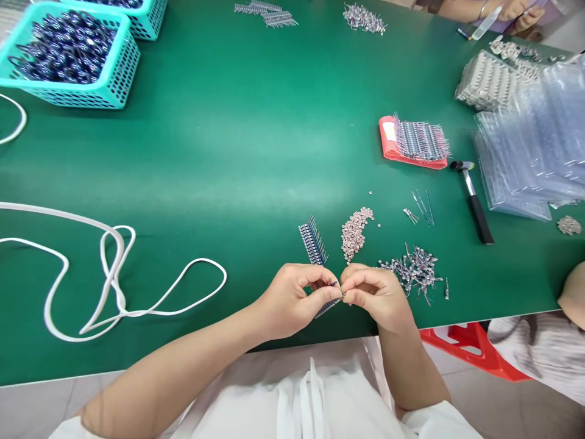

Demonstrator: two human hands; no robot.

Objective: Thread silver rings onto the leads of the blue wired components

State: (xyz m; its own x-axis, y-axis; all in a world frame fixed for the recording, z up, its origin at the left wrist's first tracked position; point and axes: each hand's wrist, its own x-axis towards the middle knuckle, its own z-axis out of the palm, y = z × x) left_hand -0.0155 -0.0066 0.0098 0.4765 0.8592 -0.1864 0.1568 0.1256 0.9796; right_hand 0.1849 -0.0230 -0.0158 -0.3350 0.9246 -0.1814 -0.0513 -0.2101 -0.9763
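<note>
My left hand (pixel 292 302) is closed in a pinch on a small dark part with a thin metal lead. My right hand (pixel 377 296) meets it fingertip to fingertip, pinching at the part's end; whatever else lies between those fingers is too small to make out. Under and behind the left hand runs a row of blue parts with metal pins (pixel 313 241), partly covered by the hand. Just beyond the right hand is a heap of small pinkish beads or rings (pixel 354 235). To its right lies a loose pile of small pinned parts (pixel 418 271).
A black-handled hammer (pixel 478 210) lies at right, near clear plastic trays (pixel 521 158) and a red pad (pixel 411 160) bearing pinned rows. A white cord (pixel 123 312) loops at left. Turquoise baskets (pixel 91 94) stand far left. Another person's hands (pixel 516 15) are at the far right.
</note>
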